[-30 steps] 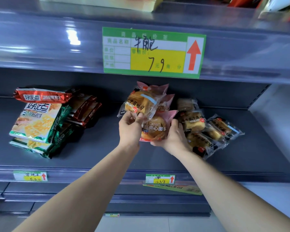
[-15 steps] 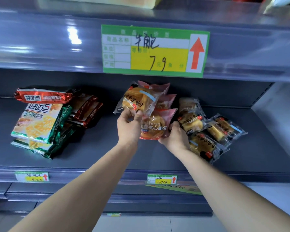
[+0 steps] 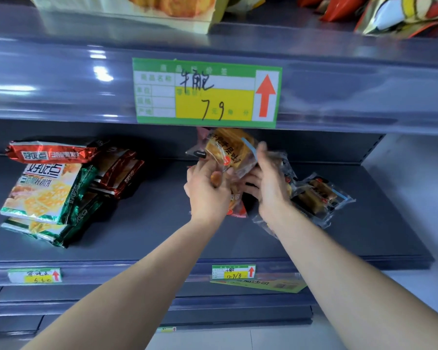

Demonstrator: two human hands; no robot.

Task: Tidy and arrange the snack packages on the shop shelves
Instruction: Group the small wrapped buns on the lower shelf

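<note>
While left hand [image 3: 208,190] pinches bread pack [image 3: 229,152], light, crinkly, squashable, right hand [image 3: 268,183] hovers open; grip edges.

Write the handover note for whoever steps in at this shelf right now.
Left hand: fingers closed on the clear bread pack, lifted above the shelf.
Right hand: open, fingers spread, beside that pack, holding nothing clearly.
Pink bean-bread pack sits under the hands; a loose heap of clear cake packs lies to the right.
Green cracker bags and red cracker bags are stacked at left, untouched.
Done: nothing neatly lined up yet.
Left: set the held pack down, straighten the heap into rows.
</note>
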